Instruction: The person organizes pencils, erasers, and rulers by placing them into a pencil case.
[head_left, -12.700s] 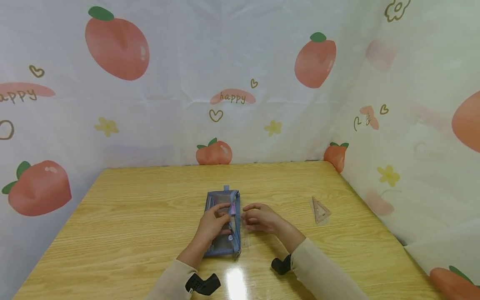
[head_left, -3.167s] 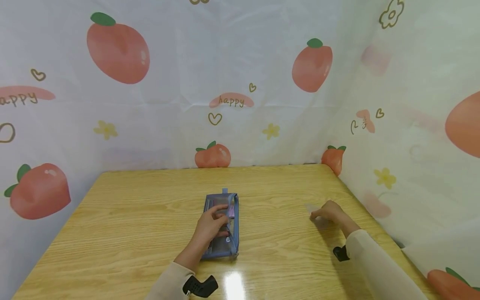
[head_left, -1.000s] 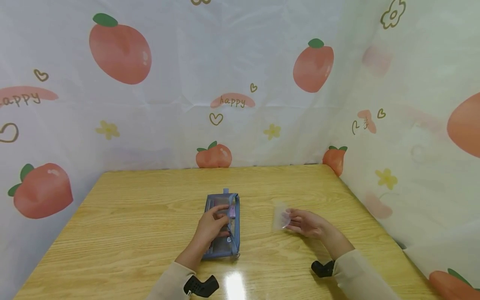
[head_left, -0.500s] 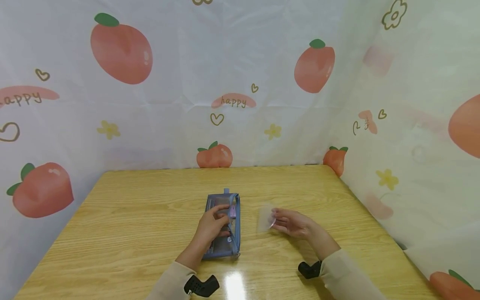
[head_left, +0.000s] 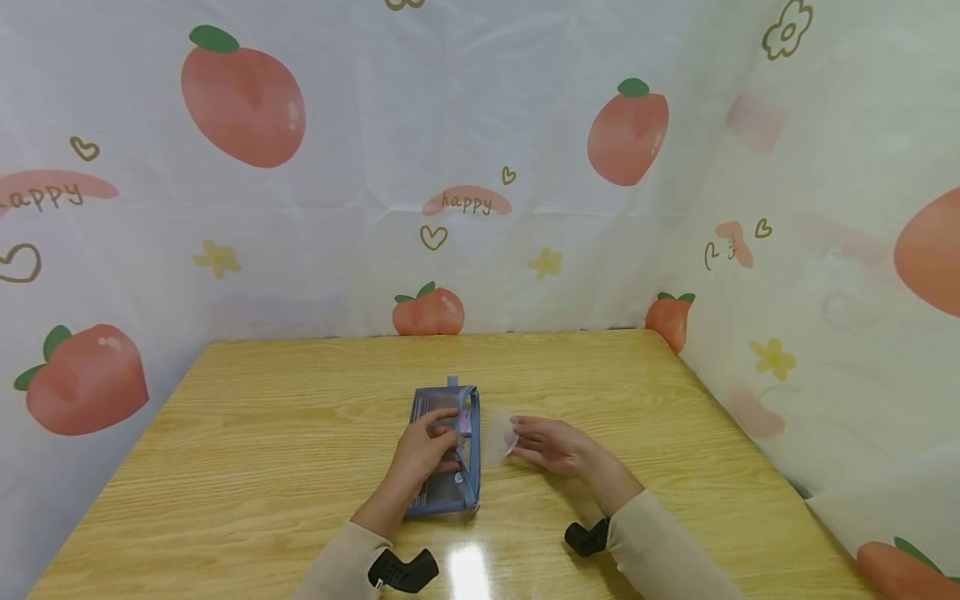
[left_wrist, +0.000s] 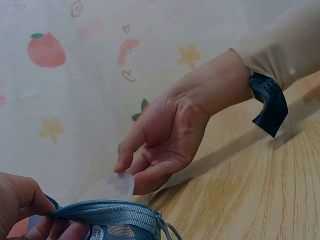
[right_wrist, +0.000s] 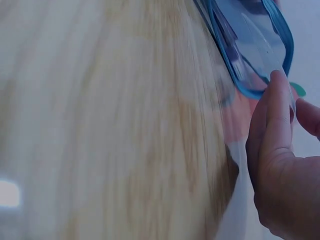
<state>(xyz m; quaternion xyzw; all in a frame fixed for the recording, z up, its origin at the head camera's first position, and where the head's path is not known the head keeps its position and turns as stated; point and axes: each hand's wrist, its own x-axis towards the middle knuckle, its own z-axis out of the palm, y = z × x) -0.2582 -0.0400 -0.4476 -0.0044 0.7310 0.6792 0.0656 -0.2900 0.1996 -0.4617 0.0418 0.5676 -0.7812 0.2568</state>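
A blue see-through zip pencil case (head_left: 442,498) lies on the table, its zipped mouth spread open toward the right. My left hand (head_left: 422,450) rests over the case and pinches the edge of its mouth, as the left wrist view shows. Something purple (head_left: 466,422) shows inside. My right hand (head_left: 555,447) pinches a thin, clear plastic piece (head_left: 498,437) with a curved edge between thumb and fingers; its exact kind is unclear. This piece is just right of the open mouth. In the right wrist view, the fingertips of my right hand (right_wrist: 280,130) are close to the case's opening (right_wrist: 250,92).
The wooden table (head_left: 300,417) extends around the case on all sides. A peach-printed sheet (head_left: 360,167) hangs along its back and right side. Both wrists wear black camera mounts (head_left: 403,571).
My right hand has carried the clear plastic piece leftward from the table's right side to the case. The set square seen earlier at the right is gone from there. My left hand keeps its place.
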